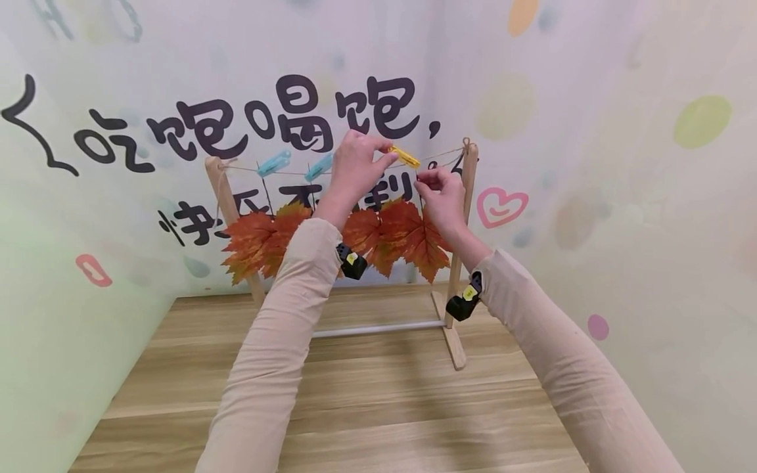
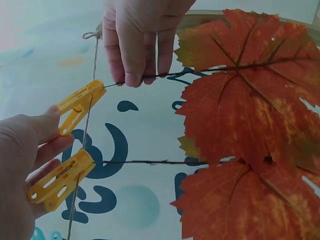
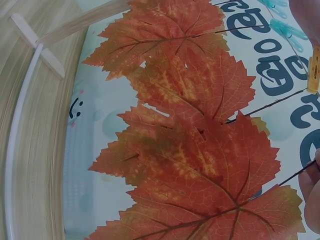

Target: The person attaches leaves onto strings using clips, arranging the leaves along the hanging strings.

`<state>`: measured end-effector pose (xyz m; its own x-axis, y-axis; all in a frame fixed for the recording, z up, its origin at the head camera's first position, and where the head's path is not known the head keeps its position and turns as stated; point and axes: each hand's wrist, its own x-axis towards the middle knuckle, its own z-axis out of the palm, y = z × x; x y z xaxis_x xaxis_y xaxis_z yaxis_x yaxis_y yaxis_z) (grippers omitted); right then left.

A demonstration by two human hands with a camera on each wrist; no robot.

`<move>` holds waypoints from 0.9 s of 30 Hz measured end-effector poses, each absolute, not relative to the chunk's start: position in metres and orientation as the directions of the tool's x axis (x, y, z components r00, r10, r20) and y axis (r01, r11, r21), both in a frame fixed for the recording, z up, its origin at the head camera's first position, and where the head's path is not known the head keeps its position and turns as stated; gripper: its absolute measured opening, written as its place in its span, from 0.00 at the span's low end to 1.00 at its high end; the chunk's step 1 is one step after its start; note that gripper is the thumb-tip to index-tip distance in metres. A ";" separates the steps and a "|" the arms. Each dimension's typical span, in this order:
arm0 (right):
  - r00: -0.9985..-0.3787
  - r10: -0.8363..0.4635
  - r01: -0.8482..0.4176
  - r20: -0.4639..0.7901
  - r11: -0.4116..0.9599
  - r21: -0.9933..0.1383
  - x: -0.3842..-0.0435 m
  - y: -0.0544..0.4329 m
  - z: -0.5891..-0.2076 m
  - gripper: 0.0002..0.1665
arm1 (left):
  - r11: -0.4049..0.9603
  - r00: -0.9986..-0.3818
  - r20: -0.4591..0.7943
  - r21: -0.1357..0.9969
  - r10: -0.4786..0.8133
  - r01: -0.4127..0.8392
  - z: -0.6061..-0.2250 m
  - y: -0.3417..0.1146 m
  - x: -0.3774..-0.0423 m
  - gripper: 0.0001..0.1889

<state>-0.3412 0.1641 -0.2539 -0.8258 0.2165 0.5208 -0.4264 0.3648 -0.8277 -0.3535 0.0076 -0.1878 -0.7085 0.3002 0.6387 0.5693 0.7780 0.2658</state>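
Note:
My left hand (image 1: 357, 167) pinches the handle end of a yellow clothespin (image 2: 80, 106), whose tip sits at the twine (image 2: 95, 60) and the end of a thin dark stem (image 2: 172, 75). With thumb and fingertips, my right hand (image 1: 442, 197) grips that stem just below the clothespin. From it hangs an orange-red maple leaf (image 2: 265, 85). Beside it, a second yellow clothespin (image 2: 62, 181) on the twine holds another leaf's stem (image 2: 145, 162). In the head view, two blue clothespins, one left (image 1: 275, 163) and one nearer (image 1: 319, 167), are clipped along the twine.
The twine runs between two wooden posts, the right post (image 1: 469, 174) and the left post (image 1: 221, 187). A white rod (image 1: 384, 328) joins the stand low down, above the wood-grain tabletop (image 1: 367, 394). Behind stands a wall (image 1: 532, 217) printed with dark characters.

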 end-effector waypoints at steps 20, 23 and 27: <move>-0.818 0.181 -0.455 0.546 0.378 -0.806 -0.334 0.177 -0.256 0.13 | 0.722 -0.537 0.792 0.187 0.291 0.666 -0.187 -0.011 -0.330 0.18; -0.818 0.158 -0.465 0.554 0.387 -0.797 -0.327 0.182 -0.254 0.13 | 0.686 -0.456 0.843 0.153 0.285 0.711 -0.190 -0.017 -0.324 0.15; -0.834 0.111 -0.461 0.541 0.399 -0.792 -0.316 0.186 -0.255 0.14 | 0.661 -0.383 0.874 0.100 0.298 0.743 -0.197 -0.027 -0.315 0.14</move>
